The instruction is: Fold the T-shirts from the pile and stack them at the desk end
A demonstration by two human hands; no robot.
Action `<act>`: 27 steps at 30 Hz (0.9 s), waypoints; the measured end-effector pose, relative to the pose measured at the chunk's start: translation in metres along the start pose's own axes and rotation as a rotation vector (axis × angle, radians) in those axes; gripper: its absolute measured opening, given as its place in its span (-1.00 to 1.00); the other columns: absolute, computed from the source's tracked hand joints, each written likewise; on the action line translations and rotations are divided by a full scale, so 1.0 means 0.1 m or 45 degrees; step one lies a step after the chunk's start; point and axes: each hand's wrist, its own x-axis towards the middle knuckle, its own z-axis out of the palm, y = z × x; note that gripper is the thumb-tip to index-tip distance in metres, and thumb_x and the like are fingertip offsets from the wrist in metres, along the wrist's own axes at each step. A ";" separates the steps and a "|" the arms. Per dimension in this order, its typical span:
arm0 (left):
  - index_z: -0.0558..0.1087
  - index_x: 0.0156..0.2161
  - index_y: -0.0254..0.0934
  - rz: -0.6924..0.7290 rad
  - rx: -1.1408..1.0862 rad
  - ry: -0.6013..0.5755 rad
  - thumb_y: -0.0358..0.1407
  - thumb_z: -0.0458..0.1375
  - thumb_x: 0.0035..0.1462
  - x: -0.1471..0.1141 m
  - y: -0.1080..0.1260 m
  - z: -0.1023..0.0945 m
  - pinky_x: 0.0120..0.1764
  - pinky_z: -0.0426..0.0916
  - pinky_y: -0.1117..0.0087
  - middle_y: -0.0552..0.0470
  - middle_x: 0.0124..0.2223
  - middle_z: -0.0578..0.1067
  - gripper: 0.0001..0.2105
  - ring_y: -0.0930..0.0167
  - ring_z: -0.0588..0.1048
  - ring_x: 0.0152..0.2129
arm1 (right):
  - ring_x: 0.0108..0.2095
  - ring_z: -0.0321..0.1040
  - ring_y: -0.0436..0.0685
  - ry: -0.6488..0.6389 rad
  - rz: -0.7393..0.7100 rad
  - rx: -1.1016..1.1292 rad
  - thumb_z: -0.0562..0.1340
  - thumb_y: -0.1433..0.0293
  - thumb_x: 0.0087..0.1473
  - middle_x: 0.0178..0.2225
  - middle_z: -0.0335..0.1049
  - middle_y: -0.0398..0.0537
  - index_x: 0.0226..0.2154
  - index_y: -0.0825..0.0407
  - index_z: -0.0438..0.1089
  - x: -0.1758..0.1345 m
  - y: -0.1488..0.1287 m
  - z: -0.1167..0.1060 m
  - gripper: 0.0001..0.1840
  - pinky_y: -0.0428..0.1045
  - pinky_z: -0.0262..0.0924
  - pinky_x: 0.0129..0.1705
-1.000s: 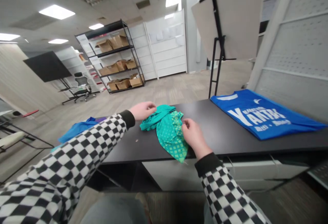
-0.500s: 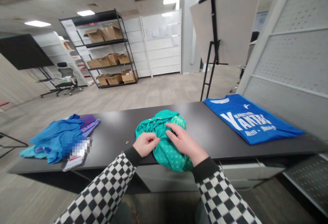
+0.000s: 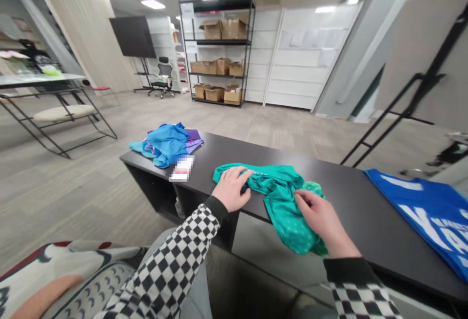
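Head view, and both hands are at the green garment [image 3: 281, 182], which lies bunched at five o'clock on the dark table [image 3: 340, 197], its patterned lower part drooping over the near edge; the left hand [image 3: 232, 190] sits at six o'clock, palm down, fingers stretched out towards two o'clock across the cloth, thumb apart from them, hand unclosed; its checkered forearm slants in from seven; over at four o'clock the right hand [image 3: 318, 214] leans in towards ten, knuckles bent, thumb and fingers drawn together at the cloth, though whether they pinch it I cannot tell; a blue shirt [image 3: 431, 212] lies flat nearer three o'clock, and a blue garment [image 3: 168, 141] sits crumpled at nine.
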 end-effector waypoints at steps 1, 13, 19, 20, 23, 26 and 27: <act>0.39 0.48 -0.09 0.042 0.007 -0.088 -0.19 0.30 0.31 0.01 0.02 0.00 0.44 0.23 -0.05 -0.18 0.43 0.45 -0.35 0.03 0.38 0.38 | -0.15 0.66 0.34 -0.009 0.023 -0.003 0.18 -0.02 0.33 -0.17 0.74 0.05 -0.02 -0.10 0.71 -0.03 -0.01 0.00 -0.49 0.17 0.49 -0.06; 0.68 -0.11 -0.13 -0.118 -0.006 -0.355 -0.10 0.28 0.36 0.11 -0.10 0.00 0.14 0.43 0.07 -0.12 -0.08 0.70 -0.80 0.05 0.59 0.01 | 0.44 0.30 0.38 -0.056 0.059 -0.399 0.12 0.05 0.49 0.39 0.49 0.08 0.26 -0.09 0.61 0.04 -0.22 0.16 -0.45 0.37 -0.03 0.56; 0.68 0.00 -0.15 -0.164 -0.055 -0.246 -0.23 0.24 0.36 0.12 -0.22 0.02 0.24 0.42 0.14 -0.11 0.11 0.68 -0.79 0.12 0.61 0.09 | 0.46 0.29 0.31 -0.087 0.087 -0.431 0.13 0.07 0.52 0.43 0.44 0.08 0.31 -0.04 0.57 0.04 -0.30 0.16 -0.44 0.22 0.01 0.56; 0.68 0.01 -0.16 -0.150 -0.061 -0.246 -0.27 0.25 0.34 0.12 -0.21 0.02 0.26 0.41 0.15 -0.11 0.13 0.68 -0.78 0.12 0.61 0.12 | 0.46 0.30 0.30 -0.081 0.078 -0.431 0.13 0.08 0.52 0.43 0.44 0.09 0.31 -0.03 0.57 0.03 -0.31 0.17 -0.45 0.20 0.02 0.56; 0.67 0.11 -0.15 -0.106 -0.091 -0.275 -0.24 0.25 0.35 0.12 -0.18 0.01 0.33 0.37 0.16 -0.09 0.18 0.69 -0.71 0.13 0.60 0.18 | 0.45 0.31 0.29 -0.078 0.065 -0.441 0.14 0.12 0.51 0.43 0.44 0.10 0.33 0.00 0.55 -0.01 -0.35 0.17 -0.45 0.17 0.04 0.54; 0.54 0.36 -0.17 -0.129 -0.137 -0.308 0.03 0.13 0.47 0.14 -0.15 0.00 0.42 0.29 0.13 -0.13 0.36 0.59 -0.48 0.11 0.52 0.32 | 0.45 0.30 0.30 -0.091 0.076 -0.434 0.15 0.13 0.51 0.43 0.44 0.11 0.35 0.00 0.53 -0.06 -0.40 0.15 -0.45 0.17 0.02 0.55; 0.46 0.45 -0.20 -0.172 -0.133 -0.328 0.09 0.04 0.51 0.17 -0.15 0.00 0.44 0.26 0.12 -0.16 0.43 0.52 -0.40 0.11 0.47 0.38 | 0.46 0.29 0.30 -0.098 0.082 -0.422 0.14 0.12 0.51 0.44 0.43 0.11 0.35 -0.01 0.52 -0.09 -0.41 0.14 -0.45 0.18 0.00 0.55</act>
